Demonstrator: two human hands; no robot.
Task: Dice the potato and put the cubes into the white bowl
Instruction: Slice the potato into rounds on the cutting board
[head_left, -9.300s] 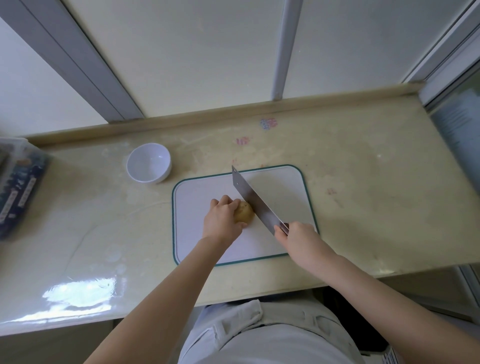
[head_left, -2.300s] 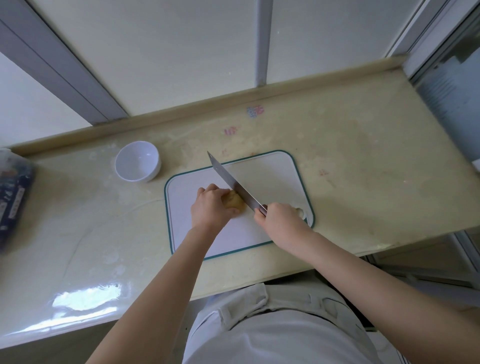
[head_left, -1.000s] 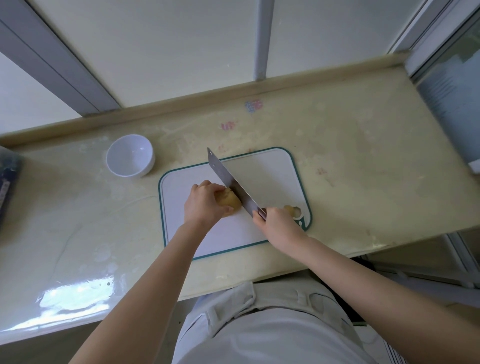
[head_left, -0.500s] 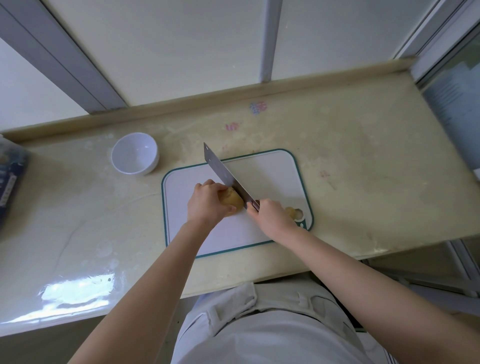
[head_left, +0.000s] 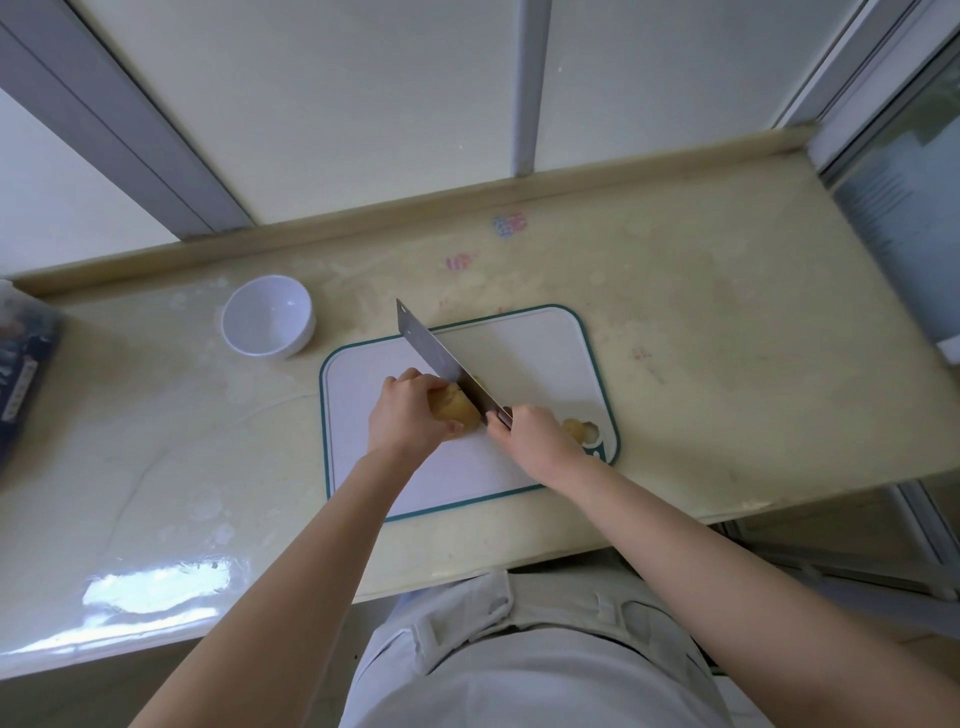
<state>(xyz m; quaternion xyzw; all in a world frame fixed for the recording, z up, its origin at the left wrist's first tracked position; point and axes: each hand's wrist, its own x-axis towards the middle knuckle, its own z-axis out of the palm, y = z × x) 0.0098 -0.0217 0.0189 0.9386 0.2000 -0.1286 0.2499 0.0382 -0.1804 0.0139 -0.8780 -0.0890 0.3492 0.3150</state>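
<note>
Both hands are working over the cutting board (head_left: 524, 348) in the head view. The left hand (head_left: 408, 413) is curling its fingers and thumb round the potato (head_left: 456, 409), gripping it from the left and pressing it down near the middle of the board. The right hand (head_left: 535, 439) is wrapping tightly round the handle of the knife (head_left: 441, 358), with the handle almost wholly hidden inside the fist.

The broad blade is slanting from the right hand up and to the left. It is passing across the right side of the potato, and its squared tip is reaching just past the far edge of the board. A sliver of yellow is showing on the far side of the blade; how deep the edge is sitting in the potato cannot be told.

A cut piece of potato (head_left: 575, 429) is lying on the board just beside the right hand, next to the board's handle hole at the near right corner.

The white bowl (head_left: 307, 332) is standing upright on the pale counter (head_left: 701, 338), to the left of the board's far left corner and apart from it. A dark blue package (head_left: 21, 374) is lying at the counter's left edge, well away from the board. Small pink and blue marks (head_left: 509, 224) are showing on the counter near the back ledge.
</note>
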